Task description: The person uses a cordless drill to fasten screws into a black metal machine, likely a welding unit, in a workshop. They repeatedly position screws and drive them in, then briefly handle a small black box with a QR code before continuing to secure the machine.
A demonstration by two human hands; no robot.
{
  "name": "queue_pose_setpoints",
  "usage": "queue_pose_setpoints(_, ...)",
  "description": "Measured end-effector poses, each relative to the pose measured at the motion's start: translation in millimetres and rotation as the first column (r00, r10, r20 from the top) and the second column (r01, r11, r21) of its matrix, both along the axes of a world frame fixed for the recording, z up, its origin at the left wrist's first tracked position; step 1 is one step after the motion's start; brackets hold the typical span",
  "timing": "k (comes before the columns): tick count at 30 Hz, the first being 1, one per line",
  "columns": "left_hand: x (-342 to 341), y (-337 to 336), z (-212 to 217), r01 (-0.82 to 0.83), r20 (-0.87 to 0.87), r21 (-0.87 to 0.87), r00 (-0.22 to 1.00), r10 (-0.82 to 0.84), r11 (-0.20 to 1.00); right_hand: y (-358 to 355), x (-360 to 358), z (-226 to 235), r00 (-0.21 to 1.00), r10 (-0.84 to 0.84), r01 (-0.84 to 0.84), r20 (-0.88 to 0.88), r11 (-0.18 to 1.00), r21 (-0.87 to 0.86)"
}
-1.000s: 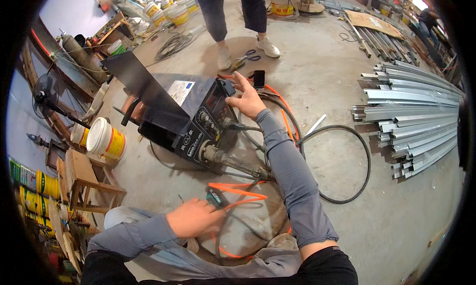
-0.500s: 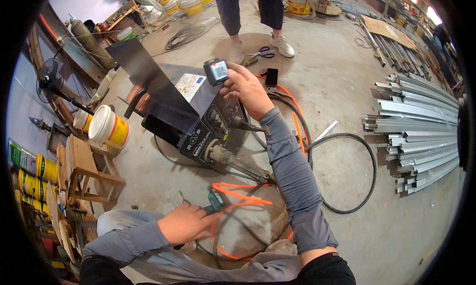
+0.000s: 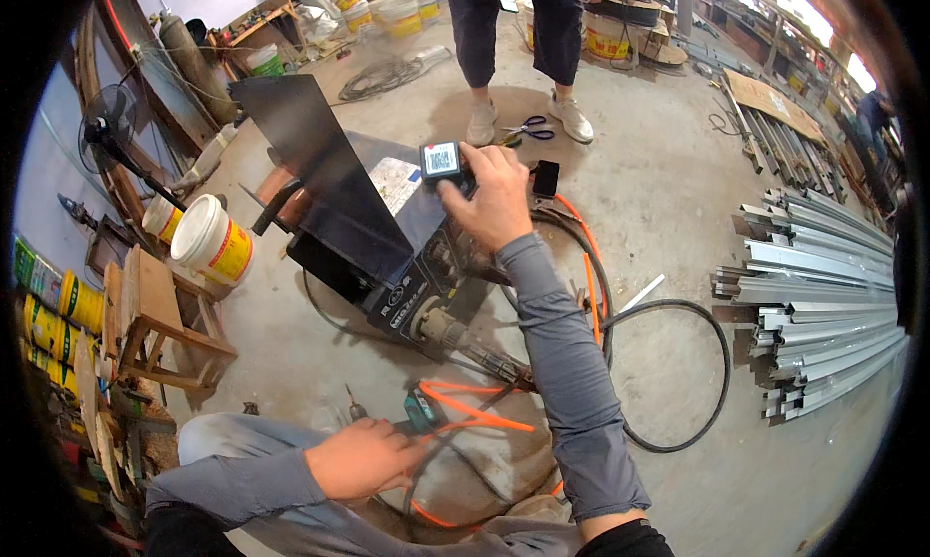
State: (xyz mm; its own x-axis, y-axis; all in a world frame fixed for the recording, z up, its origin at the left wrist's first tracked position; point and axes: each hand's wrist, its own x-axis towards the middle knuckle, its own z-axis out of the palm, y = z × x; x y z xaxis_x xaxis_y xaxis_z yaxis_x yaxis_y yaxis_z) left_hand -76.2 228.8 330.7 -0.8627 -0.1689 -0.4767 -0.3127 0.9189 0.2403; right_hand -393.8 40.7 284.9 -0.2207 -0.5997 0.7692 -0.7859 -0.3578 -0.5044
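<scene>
Think of the whole view as a clock, with 12 far ahead and 6 at the person's lap. At 9 o'clock, yellow tubs (image 3: 82,300) stand in a pile. A fan (image 3: 111,121) stands at 10. A wooden stool (image 3: 155,300) is at 9, and a white bucket (image 3: 203,232) with a yellow and red label is near it. A dark metal flap (image 3: 320,160) sticks up at 10.

The left hand (image 3: 363,460) is at 7. Its grip is narrow, with the fingers curled on a green and black drill (image 3: 420,412). The thin bit pokes out past the fingers.

In the middle, a black machine (image 3: 387,310) sits on the floor (image 3: 639,189). A thick plug (image 3: 450,336) comes out of its front, toward 5. The small black block (image 3: 442,160) with a white tag is at 12, over the machine's top. I can't tell if they touch. An orange hose (image 3: 475,418) bends at 6.

The right hand (image 3: 494,199), near 12, has its grip around the block, thumb on the near side. Ahead are another person's legs (image 3: 513,44). Scissors (image 3: 531,128) lie at 1, and a phone (image 3: 545,177) is just nearer. A black cable (image 3: 725,363) makes a big loop at 4. Shiny metal strips (image 3: 823,291) lie at 3.
</scene>
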Motion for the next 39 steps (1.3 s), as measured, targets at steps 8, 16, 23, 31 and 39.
queue_pose_setpoints(8, 1, -11, 1, -0.014, 0.027, -0.053, 1.000, 0.016, 0.998, -7, -20, -11, 0.985, 0.170, -0.169, -0.015, 0.984, 0.059)
queue_pose_setpoints(16, -6, -13, 4, 0.000, 0.002, -0.031, 1.000, 0.000, 1.000, 0, -16, -11, 0.962, 0.262, -0.259, 0.076, 0.965, -0.039)
queue_pose_setpoints(23, -8, -14, 8, -0.008, 0.015, 0.002, 1.000, 0.008, 1.000, 23, -8, 5, 0.969, 0.241, -0.244, -0.060, 0.969, -0.049)
queue_pose_setpoints(31, -16, -15, 7, 0.028, 0.009, 0.013, 1.000, -0.028, 1.000, 22, -15, 7, 0.942, 0.305, -0.317, 0.141, 0.946, 0.069)
queue_pose_setpoints(39, -7, -16, 3, 0.038, -0.019, -0.010, 0.999, -0.039, 0.999, 20, -11, 0, 0.909, 0.375, -0.389, 0.183, 0.920, 0.048)
